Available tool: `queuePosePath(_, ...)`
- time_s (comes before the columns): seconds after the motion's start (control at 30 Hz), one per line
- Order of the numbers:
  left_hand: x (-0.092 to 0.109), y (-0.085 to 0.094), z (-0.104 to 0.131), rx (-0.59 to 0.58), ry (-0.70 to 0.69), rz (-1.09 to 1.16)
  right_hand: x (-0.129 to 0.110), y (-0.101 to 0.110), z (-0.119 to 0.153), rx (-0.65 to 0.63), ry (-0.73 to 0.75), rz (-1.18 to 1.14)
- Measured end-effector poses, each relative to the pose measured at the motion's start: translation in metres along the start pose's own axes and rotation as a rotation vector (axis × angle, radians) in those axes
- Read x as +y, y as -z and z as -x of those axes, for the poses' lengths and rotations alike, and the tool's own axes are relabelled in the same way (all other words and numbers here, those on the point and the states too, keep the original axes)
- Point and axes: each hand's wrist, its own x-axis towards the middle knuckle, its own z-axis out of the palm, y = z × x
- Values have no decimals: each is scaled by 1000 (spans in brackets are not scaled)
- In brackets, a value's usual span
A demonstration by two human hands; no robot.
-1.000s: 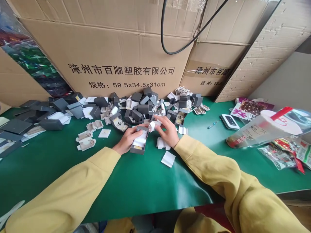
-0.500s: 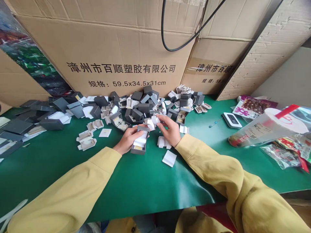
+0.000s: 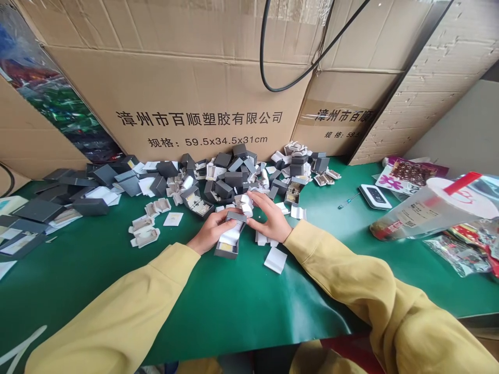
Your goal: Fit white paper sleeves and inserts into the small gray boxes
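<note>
**Green worktop, left to right: lot part-handled**

Left end, toward far corner: dark boxes, stacked loosely, several open with white paper inside.
Left of centre: loose white inserts, unfolded, outside any box; one white card, flat, just beside.
Far edge, middle: heap of dark boxes and white pieces, mixed; some boxes shut, others open; count not possible.
Centre, between heap and near edge: left hand, fingers curled round one open dark box. White liner within; yellowish patch at its near end.
Adjoining: right hand, fingers bent against a folded white piece above the box's far end, thumb close by the box; firmness of grip cannot be told.
Beneath and nearer the front: white square, flat, loose.

Condition, judged: box in hand opened and lined, not closed; folded piece outside it; heap unsorted.
</note>
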Motion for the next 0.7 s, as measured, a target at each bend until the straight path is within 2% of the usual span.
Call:
queuePosePath(0.17, -3, 3, -1, -20, 5, 3, 1, -1, 0, -19, 58, 52)
queuePosePath(0.3, -9, 4, -1, -23, 1, 39, 4, -1, 1, -20, 15, 33)
queuePosePath(0.47, -8, 1, -1, -29, -32, 250, 7, -2, 0, 47, -54, 30)
queuePosePath(0.57, -5, 1, -1, -49, -44, 426, 8, -1, -2, 79, -13, 95)
queuePosePath(0.7, -6, 5, -2, -102, 35, 590, 10, -4, -2, 79, 51, 205)
